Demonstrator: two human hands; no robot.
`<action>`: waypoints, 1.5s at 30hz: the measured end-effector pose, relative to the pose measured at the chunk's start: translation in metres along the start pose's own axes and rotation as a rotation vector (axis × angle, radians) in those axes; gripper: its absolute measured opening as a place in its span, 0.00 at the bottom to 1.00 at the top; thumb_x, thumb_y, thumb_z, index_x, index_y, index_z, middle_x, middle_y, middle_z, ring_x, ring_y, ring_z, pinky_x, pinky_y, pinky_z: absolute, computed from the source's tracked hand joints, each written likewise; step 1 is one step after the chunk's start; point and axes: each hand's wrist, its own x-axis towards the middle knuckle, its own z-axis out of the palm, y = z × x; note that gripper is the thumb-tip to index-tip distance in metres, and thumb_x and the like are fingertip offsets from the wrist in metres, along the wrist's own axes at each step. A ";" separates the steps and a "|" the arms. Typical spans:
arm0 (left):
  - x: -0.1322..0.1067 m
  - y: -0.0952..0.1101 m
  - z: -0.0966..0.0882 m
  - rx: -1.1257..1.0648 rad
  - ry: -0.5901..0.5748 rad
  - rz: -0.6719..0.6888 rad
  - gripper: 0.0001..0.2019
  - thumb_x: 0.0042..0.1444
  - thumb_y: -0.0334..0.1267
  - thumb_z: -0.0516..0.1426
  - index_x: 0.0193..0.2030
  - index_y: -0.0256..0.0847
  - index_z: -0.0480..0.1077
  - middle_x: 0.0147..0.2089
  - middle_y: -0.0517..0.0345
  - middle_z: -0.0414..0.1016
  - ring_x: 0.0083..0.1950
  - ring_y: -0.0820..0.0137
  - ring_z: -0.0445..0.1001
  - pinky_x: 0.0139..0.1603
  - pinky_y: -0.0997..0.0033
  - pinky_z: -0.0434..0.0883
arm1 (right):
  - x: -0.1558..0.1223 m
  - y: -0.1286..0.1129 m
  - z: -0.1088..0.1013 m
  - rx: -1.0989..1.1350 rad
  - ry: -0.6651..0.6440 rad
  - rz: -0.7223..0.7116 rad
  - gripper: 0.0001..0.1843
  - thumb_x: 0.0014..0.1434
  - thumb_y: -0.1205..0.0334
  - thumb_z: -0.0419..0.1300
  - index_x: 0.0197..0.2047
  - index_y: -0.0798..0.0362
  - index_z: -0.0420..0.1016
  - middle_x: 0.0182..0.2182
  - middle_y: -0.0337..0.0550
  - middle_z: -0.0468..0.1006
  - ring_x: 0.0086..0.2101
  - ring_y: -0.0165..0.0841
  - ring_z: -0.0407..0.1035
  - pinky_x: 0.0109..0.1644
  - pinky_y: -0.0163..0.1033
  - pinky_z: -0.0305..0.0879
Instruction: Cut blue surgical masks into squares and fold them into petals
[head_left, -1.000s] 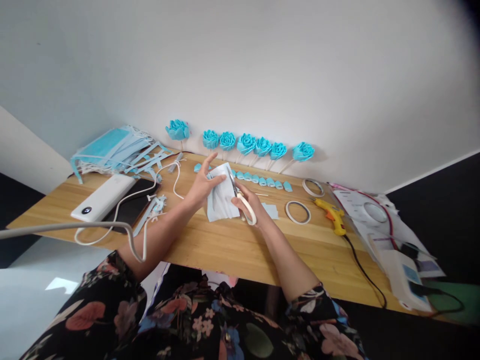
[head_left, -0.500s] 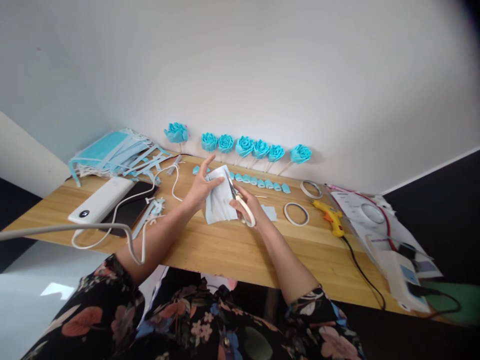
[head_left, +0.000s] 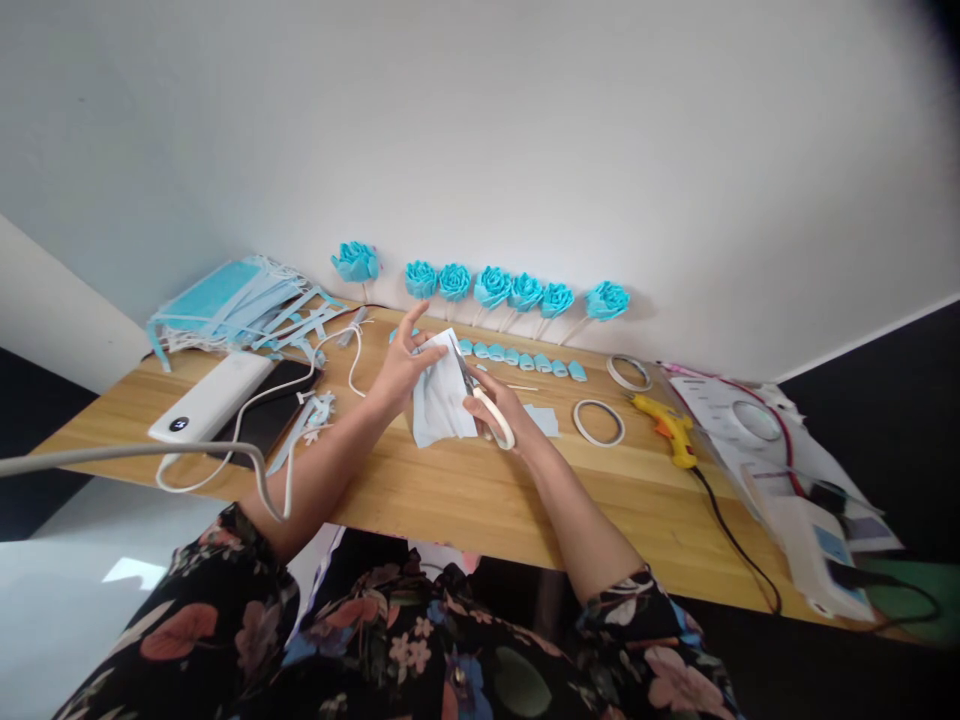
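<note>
A pale blue piece of mask fabric point(head_left: 442, 400) is pinched in my left hand point(head_left: 401, 372), thumb on its upper part and index finger raised. My right hand point(head_left: 504, 402) grips a pair of scissors with cream handles point(head_left: 496, 420). Their blades lie along the fabric's right edge. Behind my hands runs a row of small blue rolled petals point(head_left: 526, 361). Several blue fabric roses point(head_left: 493, 287) on sticks lean against the wall. A flat pale blue scrap point(head_left: 543, 420) lies just right of my right hand.
Left on the wooden table point(head_left: 450, 510) are a pile of blue masks point(head_left: 217, 300), a white power bank point(head_left: 214, 395), a dark phone-like slab point(head_left: 262, 425) and a white cable point(head_left: 262, 470). Two tape rolls point(head_left: 599, 424), a yellow glue gun point(head_left: 670, 425) and a power strip point(head_left: 821, 560) stand right.
The view has shifted slightly, so the table's things appear a little further right. My left fingers have moved slightly on the fabric; the scissors remain at its right edge.
</note>
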 end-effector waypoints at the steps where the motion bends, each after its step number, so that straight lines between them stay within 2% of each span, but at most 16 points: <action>1: 0.000 0.000 0.001 -0.002 0.000 0.001 0.45 0.48 0.40 0.68 0.72 0.46 0.53 0.37 0.61 0.74 0.32 0.71 0.74 0.33 0.73 0.70 | 0.000 0.000 0.000 -0.001 0.003 -0.005 0.49 0.52 0.37 0.67 0.70 0.52 0.62 0.20 0.32 0.69 0.19 0.28 0.62 0.21 0.32 0.56; 5: -0.001 0.000 0.004 0.005 -0.028 0.014 0.45 0.47 0.38 0.68 0.71 0.44 0.54 0.35 0.63 0.73 0.31 0.74 0.73 0.32 0.75 0.68 | 0.000 0.000 -0.001 -0.002 0.025 -0.021 0.48 0.52 0.36 0.67 0.69 0.52 0.63 0.24 0.34 0.69 0.22 0.28 0.61 0.25 0.33 0.57; 10: -0.001 0.000 0.006 -0.004 -0.050 0.011 0.44 0.47 0.37 0.68 0.70 0.44 0.55 0.34 0.64 0.72 0.31 0.74 0.72 0.32 0.76 0.68 | 0.002 0.001 -0.002 -0.023 0.036 -0.036 0.46 0.53 0.37 0.67 0.68 0.52 0.65 0.33 0.40 0.75 0.33 0.35 0.68 0.36 0.37 0.64; 14: -0.001 -0.001 0.005 -0.002 -0.042 -0.002 0.45 0.46 0.37 0.68 0.70 0.44 0.55 0.34 0.64 0.71 0.31 0.74 0.71 0.31 0.75 0.67 | 0.001 0.002 -0.001 -0.018 0.053 -0.020 0.45 0.53 0.39 0.68 0.67 0.52 0.66 0.34 0.41 0.76 0.34 0.36 0.68 0.36 0.37 0.64; 24: -0.001 0.000 0.004 -0.005 -0.063 0.010 0.45 0.47 0.38 0.68 0.71 0.43 0.54 0.34 0.64 0.72 0.31 0.74 0.72 0.32 0.75 0.67 | 0.001 -0.001 -0.001 -0.048 0.069 -0.035 0.43 0.52 0.40 0.69 0.65 0.52 0.69 0.30 0.40 0.74 0.31 0.35 0.67 0.34 0.36 0.63; 31: -0.001 0.000 0.004 -0.020 -0.071 0.008 0.45 0.47 0.38 0.68 0.71 0.44 0.53 0.34 0.64 0.72 0.31 0.75 0.71 0.31 0.75 0.66 | -0.001 -0.004 0.001 -0.024 0.067 0.003 0.46 0.51 0.40 0.69 0.68 0.51 0.66 0.23 0.34 0.69 0.22 0.29 0.59 0.25 0.34 0.57; 36: -0.001 -0.001 0.003 -0.003 -0.086 0.029 0.46 0.47 0.37 0.67 0.71 0.43 0.53 0.33 0.65 0.72 0.30 0.75 0.70 0.32 0.75 0.66 | 0.000 -0.003 0.002 -0.015 0.065 0.022 0.46 0.51 0.39 0.69 0.68 0.50 0.65 0.20 0.32 0.68 0.18 0.28 0.58 0.23 0.34 0.58; 45: -0.003 -0.001 0.005 -0.048 -0.041 0.009 0.43 0.50 0.39 0.67 0.71 0.45 0.54 0.31 0.65 0.71 0.28 0.75 0.70 0.30 0.76 0.66 | 0.002 0.004 0.000 -0.006 0.026 0.000 0.48 0.51 0.37 0.68 0.69 0.51 0.64 0.19 0.31 0.67 0.18 0.28 0.59 0.23 0.34 0.58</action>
